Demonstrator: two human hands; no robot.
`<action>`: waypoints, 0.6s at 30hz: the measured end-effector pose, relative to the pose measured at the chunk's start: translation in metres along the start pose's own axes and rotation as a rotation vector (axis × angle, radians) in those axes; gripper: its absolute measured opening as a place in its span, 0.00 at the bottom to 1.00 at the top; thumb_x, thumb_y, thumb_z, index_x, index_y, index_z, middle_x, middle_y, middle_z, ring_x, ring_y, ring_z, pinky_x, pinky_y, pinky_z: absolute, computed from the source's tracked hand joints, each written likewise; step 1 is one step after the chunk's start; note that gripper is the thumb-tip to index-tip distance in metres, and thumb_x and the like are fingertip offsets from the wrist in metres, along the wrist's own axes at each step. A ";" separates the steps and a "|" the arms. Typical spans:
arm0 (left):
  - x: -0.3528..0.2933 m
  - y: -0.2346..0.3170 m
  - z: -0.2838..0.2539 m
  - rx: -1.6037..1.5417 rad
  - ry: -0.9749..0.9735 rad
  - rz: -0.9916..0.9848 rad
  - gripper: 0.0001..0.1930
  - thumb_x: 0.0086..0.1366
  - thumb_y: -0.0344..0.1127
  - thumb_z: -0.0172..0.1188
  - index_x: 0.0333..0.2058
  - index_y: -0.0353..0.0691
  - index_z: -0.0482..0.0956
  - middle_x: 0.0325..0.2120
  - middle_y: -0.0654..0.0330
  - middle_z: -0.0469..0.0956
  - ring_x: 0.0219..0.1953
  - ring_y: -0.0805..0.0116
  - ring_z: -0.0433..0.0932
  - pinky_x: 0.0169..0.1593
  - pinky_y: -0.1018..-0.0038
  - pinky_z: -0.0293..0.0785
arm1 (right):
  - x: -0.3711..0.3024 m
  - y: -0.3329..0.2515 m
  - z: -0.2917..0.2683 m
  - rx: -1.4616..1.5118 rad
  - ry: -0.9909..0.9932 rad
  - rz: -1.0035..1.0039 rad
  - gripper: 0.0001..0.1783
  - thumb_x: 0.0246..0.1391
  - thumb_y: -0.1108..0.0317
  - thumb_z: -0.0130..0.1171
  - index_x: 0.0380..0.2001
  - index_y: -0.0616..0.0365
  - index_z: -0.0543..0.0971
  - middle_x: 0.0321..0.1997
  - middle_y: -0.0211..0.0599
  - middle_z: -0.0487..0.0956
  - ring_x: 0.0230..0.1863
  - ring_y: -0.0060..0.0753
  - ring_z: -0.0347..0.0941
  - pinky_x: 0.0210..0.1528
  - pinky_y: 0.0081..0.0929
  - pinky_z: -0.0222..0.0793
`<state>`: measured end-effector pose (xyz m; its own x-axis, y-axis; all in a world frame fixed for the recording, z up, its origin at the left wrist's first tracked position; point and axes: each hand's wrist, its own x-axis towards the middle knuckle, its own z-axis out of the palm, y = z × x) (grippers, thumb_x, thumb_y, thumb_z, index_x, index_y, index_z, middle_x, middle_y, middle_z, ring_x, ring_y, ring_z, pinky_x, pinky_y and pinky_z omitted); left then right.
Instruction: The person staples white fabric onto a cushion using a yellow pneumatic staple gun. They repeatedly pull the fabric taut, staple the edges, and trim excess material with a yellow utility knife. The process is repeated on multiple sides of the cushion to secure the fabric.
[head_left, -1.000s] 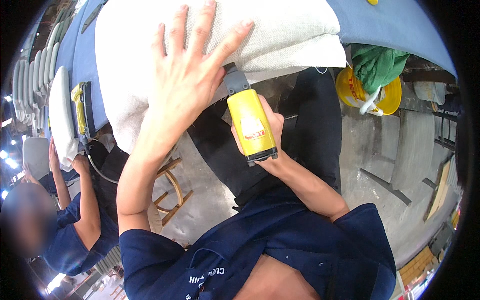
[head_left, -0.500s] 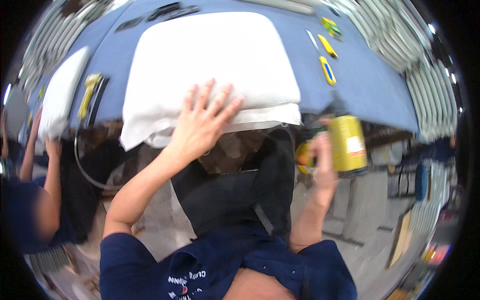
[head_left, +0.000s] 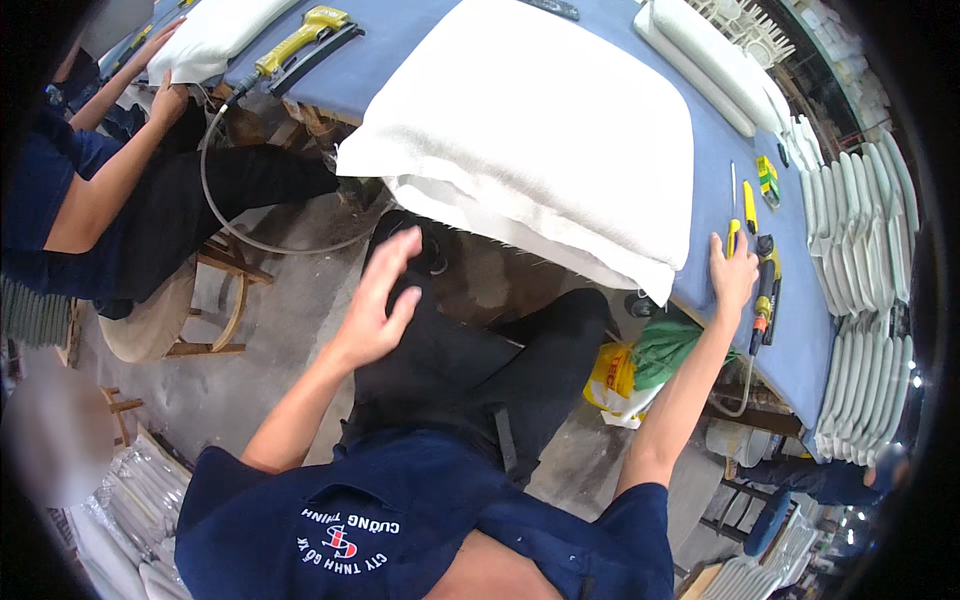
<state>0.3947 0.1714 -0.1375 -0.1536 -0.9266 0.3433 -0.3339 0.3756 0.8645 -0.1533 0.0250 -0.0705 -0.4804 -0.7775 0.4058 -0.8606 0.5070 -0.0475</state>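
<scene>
Cushion (head_left: 545,130) lay on the blue table (head_left: 790,350), its corner hanging over the near edge. My left hand (head_left: 378,300) hovered below it, fingers spread, holding nothing. My right hand (head_left: 733,275) pressed flat on the table just beside a yellow knife (head_left: 748,210).

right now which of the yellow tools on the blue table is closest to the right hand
The small yellow-handled knife, lying right at the fingertips of the right hand. The yellow power tool lies far off by the co-worker, and the little yellow box sits farther up the table.
</scene>
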 end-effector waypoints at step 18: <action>0.150 0.019 0.033 0.670 0.075 0.351 0.66 0.53 0.68 0.72 0.79 0.43 0.43 0.76 0.55 0.59 0.79 0.50 0.52 0.77 0.36 0.28 | -0.206 0.019 -0.140 1.440 0.058 -0.303 0.42 0.60 0.40 0.71 0.56 0.72 0.75 0.44 0.43 0.79 0.31 0.24 0.71 0.29 0.20 0.65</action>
<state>0.3347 0.0399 -0.0812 -0.2992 -0.7404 0.6019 -0.7744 0.5570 0.3002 -0.0469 0.2470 -0.0273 -0.2778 -0.7511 0.5989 -0.3631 -0.4951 -0.7893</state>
